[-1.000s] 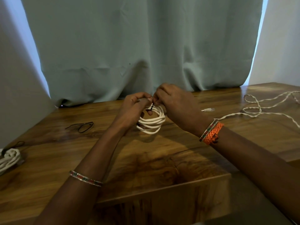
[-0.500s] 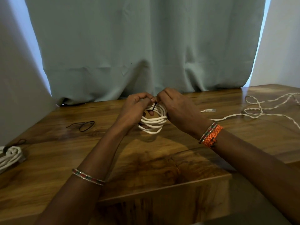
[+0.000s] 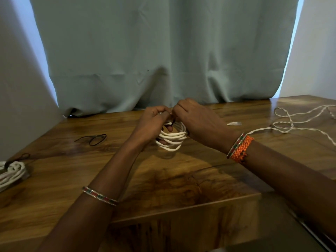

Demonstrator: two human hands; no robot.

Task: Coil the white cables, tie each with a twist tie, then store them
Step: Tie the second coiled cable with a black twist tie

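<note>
A coiled white cable (image 3: pixel 172 139) is held up just above the wooden table (image 3: pixel 54 179) in the middle of the view. My left hand (image 3: pixel 151 124) grips the coil's left side. My right hand (image 3: pixel 196 120) grips its right top, and its fingertips pinch a dark twist tie (image 3: pixel 171 123) wrapped around the coil's top. A second white coil (image 3: pixel 12 172) with a dark tie lies at the far left edge. A loose, uncoiled white cable (image 3: pixel 291 124) sprawls at the right, its plug (image 3: pixel 234 123) lying near my right hand.
A spare dark twist tie (image 3: pixel 94 140) lies on the table to the left of my hands. A grey-green curtain (image 3: pixel 163 51) hangs along the table's back edge. The table's front edge steps down just below my forearms.
Both hands keep hold of the coil and have shifted slightly while working the tie's ends at its top. Nothing on the table has moved.
</note>
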